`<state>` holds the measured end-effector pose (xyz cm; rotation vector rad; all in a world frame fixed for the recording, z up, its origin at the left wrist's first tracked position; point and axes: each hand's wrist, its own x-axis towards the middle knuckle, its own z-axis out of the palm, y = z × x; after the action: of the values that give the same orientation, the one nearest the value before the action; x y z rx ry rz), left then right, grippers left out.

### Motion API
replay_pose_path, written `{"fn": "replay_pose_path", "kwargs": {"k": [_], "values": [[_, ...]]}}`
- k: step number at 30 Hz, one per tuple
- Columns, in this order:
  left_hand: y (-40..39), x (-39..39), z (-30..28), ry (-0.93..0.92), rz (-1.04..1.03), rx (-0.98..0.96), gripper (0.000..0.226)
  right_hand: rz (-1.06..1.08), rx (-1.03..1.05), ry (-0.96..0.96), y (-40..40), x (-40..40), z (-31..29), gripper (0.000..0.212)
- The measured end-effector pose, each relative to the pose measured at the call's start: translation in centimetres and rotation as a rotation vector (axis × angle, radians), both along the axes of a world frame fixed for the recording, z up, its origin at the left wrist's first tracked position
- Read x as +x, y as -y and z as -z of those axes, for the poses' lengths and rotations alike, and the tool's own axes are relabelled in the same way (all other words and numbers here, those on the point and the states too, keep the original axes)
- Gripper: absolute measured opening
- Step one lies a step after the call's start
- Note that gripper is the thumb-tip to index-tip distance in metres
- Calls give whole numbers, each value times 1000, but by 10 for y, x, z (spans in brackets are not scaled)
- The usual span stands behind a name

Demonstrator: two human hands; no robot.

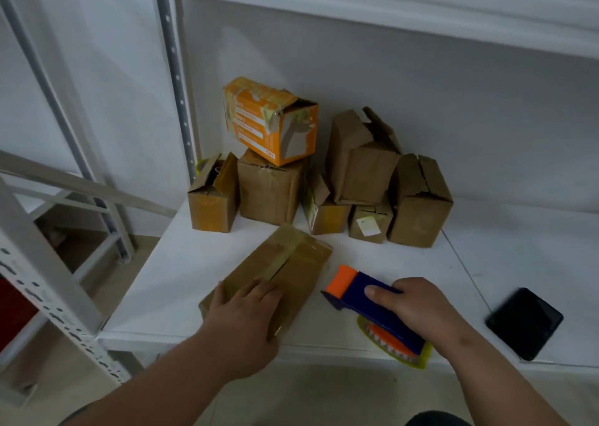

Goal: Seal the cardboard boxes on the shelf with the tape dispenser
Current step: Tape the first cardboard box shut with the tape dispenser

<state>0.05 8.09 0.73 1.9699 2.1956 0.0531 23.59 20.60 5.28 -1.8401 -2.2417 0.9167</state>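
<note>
A flat brown cardboard box [285, 263] lies on the white shelf [181, 263] near its front edge, tape running along its top seam. My left hand [240, 309] rests flat on the box's near end, fingers spread. To the right, my right hand [418, 305] grips the blue tape dispenser [366, 299], whose orange roller points toward the box. The dispenser lies on the shelf, a little apart from the box, with its tape roll [395, 348] at the shelf edge.
Several brown boxes [418, 205] stand piled against the back wall, some with open or torn flaps, an orange box [269, 121] on top. A black phone [523, 323] lies at the right front. A grey metal upright [48, 279] stands at the left.
</note>
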Motion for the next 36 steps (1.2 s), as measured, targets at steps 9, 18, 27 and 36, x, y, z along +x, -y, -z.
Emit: {"fn": "replay_pose_path", "kwargs": {"k": [9, 18, 27, 36], "values": [[22, -42, -6, -134, -46, 163, 64, 230, 81, -403, 9, 17, -10, 39], [11, -19, 20, -58, 29, 30, 63, 112, 142, -419, 11, 6, -2, 37], [-3, -35, -5, 39, 22, -7, 89, 17, 268, -473, 25, 2, 1, 39], [1, 10, 13, -16, 31, -71, 76, -46, 312, -460, 36, 1, 15, 52]]}}
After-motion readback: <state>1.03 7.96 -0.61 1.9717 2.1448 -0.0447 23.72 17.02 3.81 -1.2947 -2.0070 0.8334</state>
